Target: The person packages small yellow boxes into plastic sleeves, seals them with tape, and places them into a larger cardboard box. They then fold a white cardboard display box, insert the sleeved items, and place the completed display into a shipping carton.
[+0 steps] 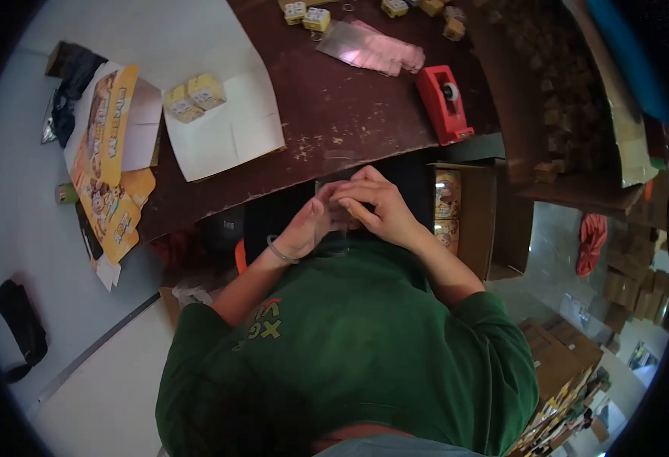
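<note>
The hands are together just short of the worktop [319,114]'s front edge, the right hand [384,207] curled over the fingers of the left hand [302,230]. A piece of clear plastic [333,245] shows at and below the fingers, over the lap; how firmly it is pinched, or whether anything small sits inside it, I cannot tell.

Film this thin calls for a light touch — fingertips rather than palms, one hand steadying while the other works, so it neither creases nor slips. The left wrist's band [281,250] could snag it, and with the plastic over the lap rather than the worktop, a slip would likely drop it there. Its see-through edges are hard to make out against the dark cloth, so feel would serve better than sight.

Beyond the hands, the red tape dispenser [443,107] is near the worktop's edge, a bundle of pinkish clear bags [369,49] just past it. Small yellow-and-white boxes [195,97] rest in the open white carton [237,145], with printed packaging [110,152] to its left. The right elbow has the least room: a brown carton [473,221] holding printed boxes [447,194] stands close beside that arm.
</note>
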A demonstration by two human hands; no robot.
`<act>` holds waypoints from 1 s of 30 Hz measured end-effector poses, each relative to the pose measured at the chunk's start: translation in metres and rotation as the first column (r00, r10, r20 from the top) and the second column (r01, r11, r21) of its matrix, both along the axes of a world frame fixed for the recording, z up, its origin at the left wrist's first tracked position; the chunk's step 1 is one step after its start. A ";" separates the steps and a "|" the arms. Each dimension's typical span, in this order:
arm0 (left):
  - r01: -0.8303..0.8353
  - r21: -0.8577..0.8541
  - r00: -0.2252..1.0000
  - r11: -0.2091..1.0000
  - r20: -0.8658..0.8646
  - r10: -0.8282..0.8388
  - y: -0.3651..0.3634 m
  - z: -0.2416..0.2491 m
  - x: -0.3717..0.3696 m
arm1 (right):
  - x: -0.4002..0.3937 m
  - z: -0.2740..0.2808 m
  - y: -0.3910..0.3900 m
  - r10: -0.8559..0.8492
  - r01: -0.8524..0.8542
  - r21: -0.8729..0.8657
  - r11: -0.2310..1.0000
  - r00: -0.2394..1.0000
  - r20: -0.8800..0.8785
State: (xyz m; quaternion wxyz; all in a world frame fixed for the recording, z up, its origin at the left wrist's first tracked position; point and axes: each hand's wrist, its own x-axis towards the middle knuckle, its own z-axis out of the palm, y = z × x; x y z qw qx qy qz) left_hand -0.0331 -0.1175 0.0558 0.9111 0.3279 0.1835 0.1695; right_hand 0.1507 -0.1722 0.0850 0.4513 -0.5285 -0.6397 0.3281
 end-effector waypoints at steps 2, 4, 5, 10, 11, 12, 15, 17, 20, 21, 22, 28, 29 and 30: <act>-0.039 -0.272 0.999 0.961 -0.031 0.032 0.001 -0.004 -0.007 | -0.007 -0.005 -0.003 0.019 -0.019 -0.008 1.000 1.000 0.004; -0.038 -0.230 0.991 0.972 -0.132 0.008 0.002 -0.012 -0.014 | -0.018 -0.009 -0.009 -0.006 0.005 -0.040 0.999 1.000 -0.029; -0.017 -0.166 0.985 0.986 -0.170 -0.012 0.004 -0.014 -0.018 | -0.021 -0.011 -0.011 -0.047 0.043 -0.070 0.997 0.997 -0.054; -0.088 -0.189 0.962 0.978 -0.270 0.034 -0.007 -0.033 -0.024 | -0.028 -0.027 0.019 -0.196 0.191 -0.065 0.979 0.978 -0.068; -0.114 -0.178 0.956 0.977 -0.289 0.059 -0.007 -0.036 -0.023 | -0.032 -0.031 0.017 -0.066 0.016 -0.243 0.970 0.978 -0.199; -0.131 -0.174 0.951 0.976 -0.299 0.074 -0.008 -0.041 -0.018 | -0.035 -0.035 0.015 -0.022 -0.022 -0.214 0.977 0.980 -0.199; -0.117 -0.229 0.970 0.966 -0.234 0.062 -0.006 -0.024 -0.029 | -0.046 -0.023 0.004 -0.010 -0.009 -0.171 0.985 0.994 -0.110; -0.013 -0.280 0.999 0.960 -0.050 -0.001 -0.009 -0.047 -0.037 | -0.042 -0.022 -0.001 -0.081 0.047 -0.248 0.968 0.989 -0.125; 0.168 0.083 0.982 0.982 0.069 -0.174 -0.011 -0.053 -0.045 | -0.030 -0.025 -0.003 -0.083 0.038 -0.302 0.952 0.987 -0.136; 0.153 0.062 0.987 0.986 0.037 -0.155 -0.012 -0.055 -0.045 | -0.030 -0.032 -0.006 -0.063 0.037 -0.238 0.971 0.993 -0.100; 0.135 0.047 0.991 0.990 0.004 -0.135 -0.014 -0.056 -0.044 | -0.030 -0.033 -0.007 -0.041 0.030 -0.170 0.985 0.997 -0.061; 0.006 0.244 0.994 0.970 -0.105 0.020 -0.012 -0.053 -0.023 | -0.016 -0.028 -0.017 0.039 -0.038 -0.076 0.996 0.999 0.014; -0.016 0.263 0.994 0.965 -0.100 0.043 -0.010 -0.050 -0.020 | -0.014 -0.028 -0.018 0.047 -0.044 -0.053 0.998 0.998 0.046; -0.023 0.281 0.992 0.959 -0.113 0.057 -0.008 -0.047 -0.017 | -0.011 -0.028 -0.017 0.046 -0.044 -0.031 0.999 0.997 0.065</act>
